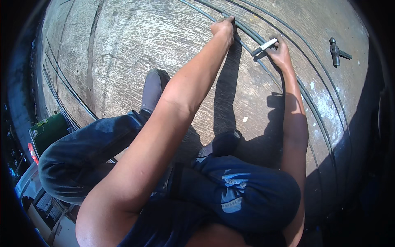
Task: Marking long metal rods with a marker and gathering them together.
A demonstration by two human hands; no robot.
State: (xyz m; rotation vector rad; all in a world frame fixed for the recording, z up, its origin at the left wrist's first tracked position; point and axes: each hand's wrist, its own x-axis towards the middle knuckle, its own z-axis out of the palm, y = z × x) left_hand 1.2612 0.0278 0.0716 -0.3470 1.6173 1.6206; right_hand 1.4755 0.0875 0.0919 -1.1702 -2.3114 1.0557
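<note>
My left hand [223,29] is closed around long grey rods [249,31] that lie side by side at the far side of the board. Its fingertips are partly hidden behind the hand. My right hand [280,53], a little to the right, grips a white marker pen [268,44] with a dark end. The pen lies across the rods, its dark end pointing left toward a thinner rod [265,68] that runs below them.
The worn wooden board [135,37] is under my shoes. A ball-peen hammer [335,52] lies at the far right, beyond another curved rod [306,39]. More thin rods [70,88] lie at the left, near a green container [49,131]. A small white scrap [245,119] rests by my right shoe.
</note>
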